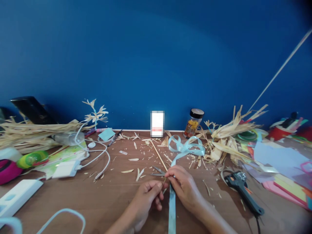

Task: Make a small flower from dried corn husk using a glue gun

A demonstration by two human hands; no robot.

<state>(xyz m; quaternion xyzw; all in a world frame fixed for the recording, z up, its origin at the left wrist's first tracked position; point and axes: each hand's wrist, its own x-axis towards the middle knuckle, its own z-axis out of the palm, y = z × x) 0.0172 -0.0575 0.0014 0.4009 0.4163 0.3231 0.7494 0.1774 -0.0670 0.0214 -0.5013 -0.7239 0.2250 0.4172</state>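
My left hand (148, 195) is closed in a pinch on a thin greenish strand (165, 179), too fine to name more exactly. At its upper end, the fingertips of my right hand (184, 187) pinch the same strand. A thin wooden stick (159, 155) runs from the back of the table to my right fingertips; contact with them cannot be told. Beside those fingers lie the blades of scissors (158, 172), their handles hidden. Light blue ribbon (172, 208) passes under my right hand and ends in loops behind it.
Dry husk scraps (127, 171) litter the brown table. At right are a glue gun (243, 191), a husk bundle (225, 144) and coloured paper (280, 156). Behind stand a jar (193, 123) and a lit phone screen (157, 123). At left are a power strip (21, 195) and white cables (107, 159).
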